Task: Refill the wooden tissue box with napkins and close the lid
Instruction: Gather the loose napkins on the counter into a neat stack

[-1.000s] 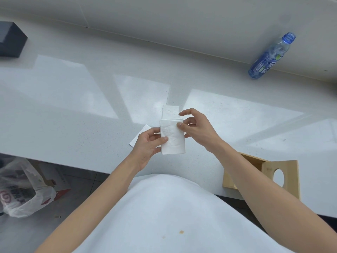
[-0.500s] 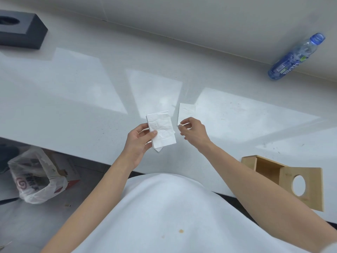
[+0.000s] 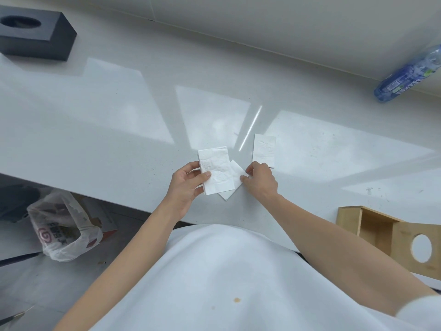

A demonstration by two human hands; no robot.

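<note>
My left hand (image 3: 187, 187) holds a small stack of folded white napkins (image 3: 216, 172) just above the white counter. A second folded napkin (image 3: 235, 181) lies tilted on the counter, partly under the stack, and my right hand (image 3: 261, 181) pinches its right corner. A third napkin (image 3: 264, 150) lies flat a little further back, to the right. The wooden tissue box (image 3: 374, 225) stands open at the counter's front right, its lid with a round hole (image 3: 421, 249) leaning at its near side.
A black tissue box (image 3: 35, 37) sits at the far left of the counter (image 3: 119, 139). A blue-labelled water bottle (image 3: 408, 76) lies at the far right by the wall. Below the counter edge on the left, a plastic bag (image 3: 64, 228) rests on the floor.
My right hand has moved from the third napkin to the tilted napkin under the stack and taken its corner. The left hand still holds the stack. The view shifted rightward.
</note>
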